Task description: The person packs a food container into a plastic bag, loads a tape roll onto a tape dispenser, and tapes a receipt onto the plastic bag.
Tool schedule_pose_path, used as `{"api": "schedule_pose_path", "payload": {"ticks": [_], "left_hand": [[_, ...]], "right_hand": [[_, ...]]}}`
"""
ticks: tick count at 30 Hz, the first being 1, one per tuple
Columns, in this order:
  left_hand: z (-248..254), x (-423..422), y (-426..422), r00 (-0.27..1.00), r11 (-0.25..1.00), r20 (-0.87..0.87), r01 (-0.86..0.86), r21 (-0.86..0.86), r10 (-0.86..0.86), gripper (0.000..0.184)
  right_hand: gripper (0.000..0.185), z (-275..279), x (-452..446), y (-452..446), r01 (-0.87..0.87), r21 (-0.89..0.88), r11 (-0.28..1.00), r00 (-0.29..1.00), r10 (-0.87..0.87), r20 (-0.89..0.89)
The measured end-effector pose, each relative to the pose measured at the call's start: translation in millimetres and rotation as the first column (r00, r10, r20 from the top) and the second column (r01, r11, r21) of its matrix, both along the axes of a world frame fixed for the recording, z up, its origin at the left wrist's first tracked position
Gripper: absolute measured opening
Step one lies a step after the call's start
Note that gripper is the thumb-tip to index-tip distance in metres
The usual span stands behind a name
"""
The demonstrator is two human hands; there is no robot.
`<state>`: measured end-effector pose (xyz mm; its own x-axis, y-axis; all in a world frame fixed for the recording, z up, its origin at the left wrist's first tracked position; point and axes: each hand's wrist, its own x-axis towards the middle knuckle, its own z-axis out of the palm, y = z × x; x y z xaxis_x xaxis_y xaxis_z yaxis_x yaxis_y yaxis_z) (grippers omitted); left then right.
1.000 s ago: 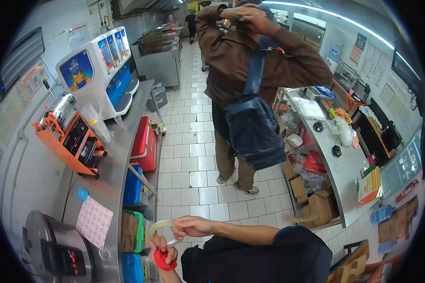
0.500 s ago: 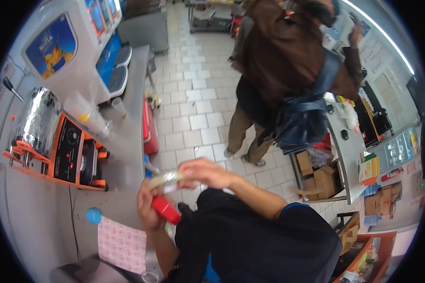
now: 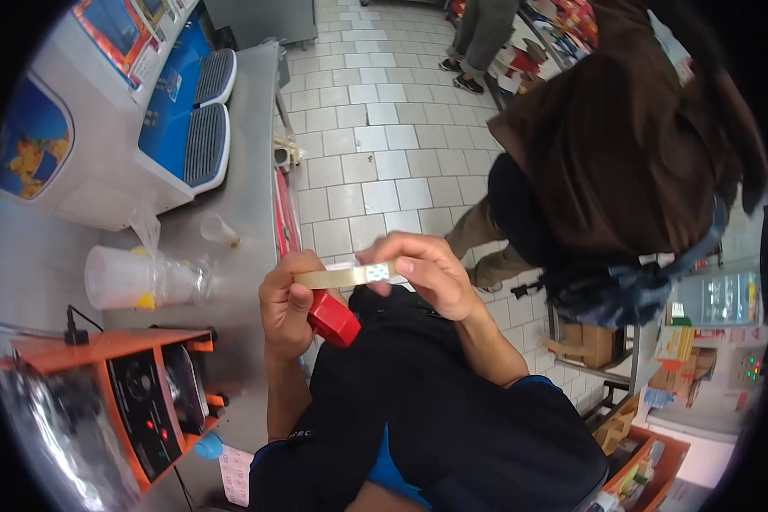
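A roll of clear, yellowish adhesive tape [image 3: 337,279] is held edge-on between my two hands, in front of my body. My left hand [image 3: 285,305] is closed on the roll's left side, and the same hand has a red angular plastic object [image 3: 335,319] below the tape; its exact kind I cannot make out. The fingers of my right hand [image 3: 433,275] pinch the roll's right side, beside a patterned white patch on the tape. Part of the right fingers is smeared by motion.
A drink dispenser [image 3: 128,183] and stacked plastic cups [image 3: 136,277] stand on the metal counter [image 3: 247,162] at left. The orange-framed machine [image 3: 136,401] is nearer me. A person in brown [image 3: 606,145] with a dark bag stands at right; another person's legs [image 3: 485,38] show farther off.
My view has shifted, bringing the counter and sealing-type machine closer. My right hand has changed its grip on the tape roll, and the roll now lies more level. The person in brown appears farther right.
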<state>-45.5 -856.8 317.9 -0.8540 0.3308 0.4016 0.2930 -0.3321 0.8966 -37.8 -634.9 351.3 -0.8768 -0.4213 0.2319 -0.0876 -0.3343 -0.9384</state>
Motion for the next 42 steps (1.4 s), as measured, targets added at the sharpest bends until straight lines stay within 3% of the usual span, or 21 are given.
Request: {"api": "schedule_pose_path", "payload": {"ticks": [1,2,4,5,8,9,10,12,14,15,16,17,18,19,20,22,23,28,31,37,42], "left_hand": [[-2.9,-18.6,-1.6,0.99,0.992,-0.086,-0.119,-0.04,0.116,0.049],[-4.9,-41.1,-2.0,0.957,0.969,-0.187,-0.236,-0.068,0.22,0.049],[-7.7,-83.7,-0.7,0.93,0.955,-0.259,-0.288,-0.07,0.262,0.047],[-4.9,-101.2,1.4,0.919,0.938,-0.263,-0.329,-0.108,0.292,0.044],[-6.4,-146.2,5.1,0.935,0.929,-0.138,-0.344,-0.139,0.325,0.031],[-0.7,-165.8,7.4,0.914,0.894,-0.236,-0.384,-0.231,0.331,0.025],[3.7,-187.3,10.9,0.887,0.848,-0.333,-0.425,-0.317,0.32,0.02],[4.1,-230.9,23.1,0.88,0.823,-0.334,-0.448,-0.348,0.338,0.012],[0.1,-279.2,33.9,0.839,0.726,-0.343,-0.539,-0.427,0.422,0.014],[-12.4,-307.7,31.2,0.784,0.744,-0.458,-0.586,-0.322,0.419,0.031],[-15.6,-329.2,34.7,0.795,0.754,-0.451,-0.57,-0.326,0.406,0.031],[-18.1,-350.2,39.3,0.797,0.809,-0.221,-0.586,-0.055,0.562,0.038],[-11.5,-372.2,45.7,0.778,0.755,0.063,-0.622,0.206,0.625,0.046],[1.3,-396.2,40.4,0.817,0.816,0.082,-0.576,0.051,0.571,0.052],[2.7,-419.1,39.3,0.819,0.822,0.11,-0.569,0.034,0.562,0.052],[0.5,-465.0,38.5,0.953,0.983,0.243,-0.181,-0.022,0.181,0.048],[-3.2,-489.5,46.3,0.964,0.962,0.093,-0.234,-0.142,0.249,0.046],[-0.9,-579.3,80.5,0.987,0.974,0.069,-0.127,-0.188,0.142,0.037],[4.7,-636.5,105.8,0.99,0.946,-0.114,-0.119,-0.3,0.088,0.035],[-3.9,-734.7,179.0,0.997,0.974,-0.004,-0.071,-0.214,0.072,0.037],[6.3,-809.2,230.8,0.993,0.974,-0.11,-0.062,-0.219,0.038,0.037]], "right_hand": [[0.032,0.1,-18.7,-10.0,0.174,0.067,0.982,0.985,-0.175,0.004],[0.032,2.5,-42.5,-14.6,0.167,0.059,0.984,0.986,-0.167,-0.011],[0.039,4.3,-86.4,-19.1,0.342,0.206,0.917,0.903,-0.382,0.199],[0.042,1.8,-108.0,-12.7,0.196,0.105,0.975,0.931,-0.218,0.292],[0.045,3.7,-161.2,-12.6,0.147,0.155,0.977,0.961,-0.178,0.21],[0.044,9.2,-182.5,-16.4,0.129,-0.074,0.989,0.916,-0.09,0.391],[0.044,12.8,-206.6,-15.7,0.118,-0.07,0.991,0.917,-0.082,0.39],[0.042,14.0,-256.5,-13.6,0.017,-0.275,0.961,0.901,0.105,0.421],[0.044,6.5,-306.9,-9.7,0.027,-0.211,0.977,0.934,0.051,0.355],[0.045,4.5,-329.9,-7.7,-0.002,-0.2,0.98,0.946,0.067,0.318],[0.047,3.7,-352.6,-6.4,-0.026,-0.187,0.982,0.956,0.079,0.282],[0.048,10.4,-371.1,-8.7,0.016,-0.09,0.996,0.966,0.008,0.257],[0.048,21.9,-391.7,-5.3,0.029,-0.085,0.996,0.963,-0.005,0.271],[0.047,33.8,-406.9,-1.8,0.023,0.065,0.998,0.961,-0.04,0.275],[0.046,37.5,-420.6,1.3,0.008,0.213,0.977,0.958,-0.069,0.278],[0.043,30.7,-451.6,4.7,0.022,0.219,0.975,0.96,-0.082,0.268],[0.039,30.5,-466.4,10.2,0.023,0.212,0.977,0.96,-0.081,0.269],[0.027,35.5,-539.1,51.4,0.048,0.234,0.971,0.931,-0.129,0.343],[0.023,30.1,-582.1,76.6,0.072,0.232,0.97,0.901,-0.163,0.402],[0.022,29.9,-666.9,133.4,0.198,0.201,0.959,0.895,-0.261,0.362],[0.022,36.6,-727.5,183.4,0.188,0.227,0.956,0.903,-0.259,0.343]]}}
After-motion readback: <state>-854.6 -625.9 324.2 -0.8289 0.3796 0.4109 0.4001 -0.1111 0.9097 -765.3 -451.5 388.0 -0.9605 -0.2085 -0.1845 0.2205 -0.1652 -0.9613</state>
